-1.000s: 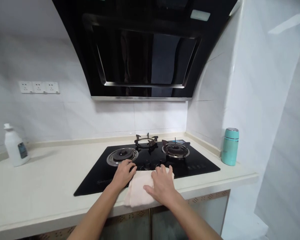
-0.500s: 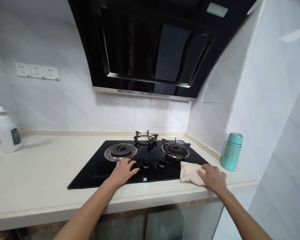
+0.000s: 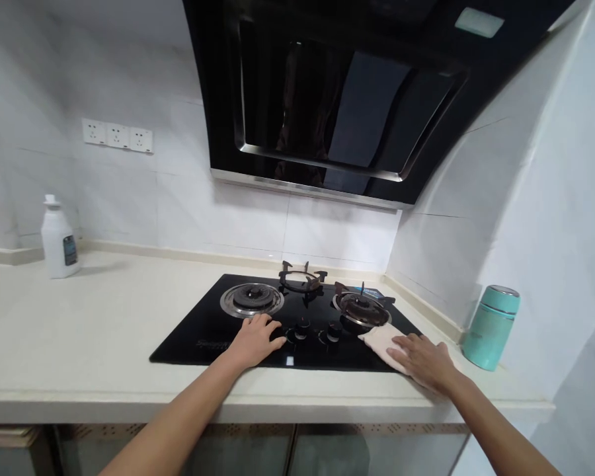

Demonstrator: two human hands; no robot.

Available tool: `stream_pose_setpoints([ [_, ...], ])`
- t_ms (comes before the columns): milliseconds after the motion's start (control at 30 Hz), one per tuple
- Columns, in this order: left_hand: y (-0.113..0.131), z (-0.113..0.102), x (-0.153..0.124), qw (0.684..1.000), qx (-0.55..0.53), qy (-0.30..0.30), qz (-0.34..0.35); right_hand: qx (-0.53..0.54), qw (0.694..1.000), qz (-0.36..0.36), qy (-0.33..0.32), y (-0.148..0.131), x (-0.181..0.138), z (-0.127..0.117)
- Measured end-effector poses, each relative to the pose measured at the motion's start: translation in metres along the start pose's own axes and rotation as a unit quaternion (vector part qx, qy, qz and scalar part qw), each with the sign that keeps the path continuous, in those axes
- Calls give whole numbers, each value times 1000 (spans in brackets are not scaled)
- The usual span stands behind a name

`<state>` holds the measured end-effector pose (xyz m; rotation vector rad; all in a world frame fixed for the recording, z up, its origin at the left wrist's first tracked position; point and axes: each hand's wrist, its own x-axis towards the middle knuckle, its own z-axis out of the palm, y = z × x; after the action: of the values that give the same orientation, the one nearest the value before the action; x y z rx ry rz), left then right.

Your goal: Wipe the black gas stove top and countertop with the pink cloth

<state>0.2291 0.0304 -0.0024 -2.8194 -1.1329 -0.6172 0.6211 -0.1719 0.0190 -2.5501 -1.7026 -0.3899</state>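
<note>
My right hand (image 3: 421, 362), palm down, grasps the pale pink cloth (image 3: 379, 342) from above, fingers spread over it; the cloth lies at the front right corner of the black hob (image 3: 211, 330), near the right burner (image 3: 363, 308). My left hand (image 3: 256, 340), fingers loose and gripping nothing, is in front of the left burner (image 3: 252, 299), beside the control knobs (image 3: 302, 328). Farther out: a teal flask (image 3: 492, 327), right; a white bottle (image 3: 57, 244), far left; above, a dark range hood (image 3: 317, 106).

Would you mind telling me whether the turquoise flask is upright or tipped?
Upright: the turquoise flask stands on its base on the countertop, lid uppermost.
</note>
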Motion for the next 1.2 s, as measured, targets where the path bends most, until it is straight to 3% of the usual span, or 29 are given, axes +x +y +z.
stream_pose_setpoints([
  [167, 2, -1, -1, 1000, -10, 8, 0, 3, 994, -104, -39, -37, 17, -11],
  [333, 4, -4, -3, 1000, -14, 9, 0, 24, 986, -148, -68, -65, 46, -18],
  [600, 8, -4, -5, 1000, -4, 4, 5, 48, 980, -161, -104, -89, 92, -23],
  [833, 7, -1, -4, 1000, -20, 20, 0, 78, 974, -177, -120, -107, 116, -12],
  [1033, 7, 1, -5, 999, -33, 18, -1, 48, 991, -96, -79, -117, 137, 5],
  [1200, 7, 3, -6, 999, -41, 28, 5, 22, 992, -102, -63, -130, 149, 9],
])
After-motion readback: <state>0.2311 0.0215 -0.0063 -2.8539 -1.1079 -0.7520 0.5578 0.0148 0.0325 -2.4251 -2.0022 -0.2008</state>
